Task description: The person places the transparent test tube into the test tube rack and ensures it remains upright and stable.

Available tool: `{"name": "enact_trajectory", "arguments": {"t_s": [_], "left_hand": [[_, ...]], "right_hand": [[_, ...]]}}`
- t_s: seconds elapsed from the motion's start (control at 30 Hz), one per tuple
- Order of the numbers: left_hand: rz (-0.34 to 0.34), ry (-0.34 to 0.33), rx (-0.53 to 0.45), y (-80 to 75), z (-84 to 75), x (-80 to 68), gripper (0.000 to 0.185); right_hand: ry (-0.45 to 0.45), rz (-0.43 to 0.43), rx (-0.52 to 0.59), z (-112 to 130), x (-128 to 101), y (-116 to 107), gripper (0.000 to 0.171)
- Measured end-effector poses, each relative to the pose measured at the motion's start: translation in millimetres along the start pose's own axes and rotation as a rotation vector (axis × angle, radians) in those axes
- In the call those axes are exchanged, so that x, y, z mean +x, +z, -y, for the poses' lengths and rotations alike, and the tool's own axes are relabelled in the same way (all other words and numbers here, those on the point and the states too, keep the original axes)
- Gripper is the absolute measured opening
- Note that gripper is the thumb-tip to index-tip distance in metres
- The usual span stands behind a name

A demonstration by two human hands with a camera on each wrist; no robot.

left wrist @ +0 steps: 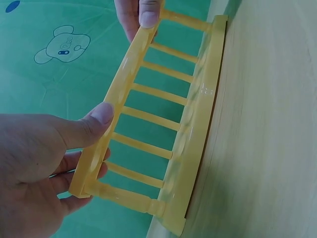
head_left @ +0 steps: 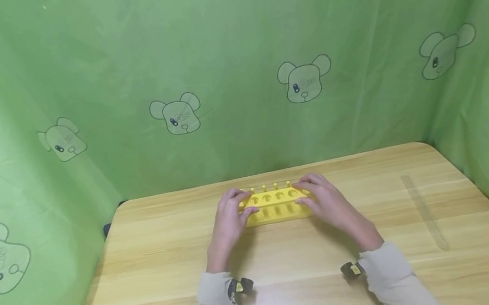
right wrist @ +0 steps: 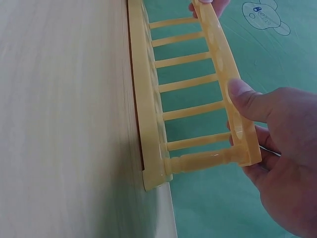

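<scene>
Left hand (head_left: 228, 221) and right hand (head_left: 328, 203) pinched the yellow plastic test-tube rack's (head_left: 275, 205) top rail at opposite ends, fingers curled, steadying it upright on the wooden bench (head_left: 158, 271).

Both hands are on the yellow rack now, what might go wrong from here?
The yellow rack is held only at the ends of its top plate, pinched by the left hand and right hand, so an uneven pull may twist or tip it. Its thin rods look flexible and might bend. The clear ruler on the table is hard to see and may get knocked.
</scene>
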State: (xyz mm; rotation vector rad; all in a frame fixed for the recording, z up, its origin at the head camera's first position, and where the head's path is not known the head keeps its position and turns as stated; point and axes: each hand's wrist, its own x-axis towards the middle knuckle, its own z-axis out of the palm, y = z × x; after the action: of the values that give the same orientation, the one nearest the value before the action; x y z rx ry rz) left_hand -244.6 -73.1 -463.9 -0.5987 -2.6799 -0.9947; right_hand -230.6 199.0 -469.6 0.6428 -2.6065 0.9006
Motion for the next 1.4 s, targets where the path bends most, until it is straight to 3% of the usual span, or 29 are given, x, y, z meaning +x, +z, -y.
{"name": "enact_trajectory", "arguments": {"t_s": [0.5, 0.8, 1.4], "left_hand": [[-0.007, 0.000, -0.048, 1.8, 4.0, -3.8, 0.045], [-0.027, 0.023, -0.040, 2.5, 5.0, -1.4, 0.046], [-0.020, 0.017, -0.041, 1.0, 3.0, -0.6, 0.046]], "right_hand": [[0.041, -0.002, 0.036, 0.2, -7.3, -1.0, 0.050], [-0.009, -0.065, 0.055, 0.4, -6.8, -10.3, 0.047], [0.124, -0.100, 0.039, -13.1, -15.3, -44.5, 0.043]]}}
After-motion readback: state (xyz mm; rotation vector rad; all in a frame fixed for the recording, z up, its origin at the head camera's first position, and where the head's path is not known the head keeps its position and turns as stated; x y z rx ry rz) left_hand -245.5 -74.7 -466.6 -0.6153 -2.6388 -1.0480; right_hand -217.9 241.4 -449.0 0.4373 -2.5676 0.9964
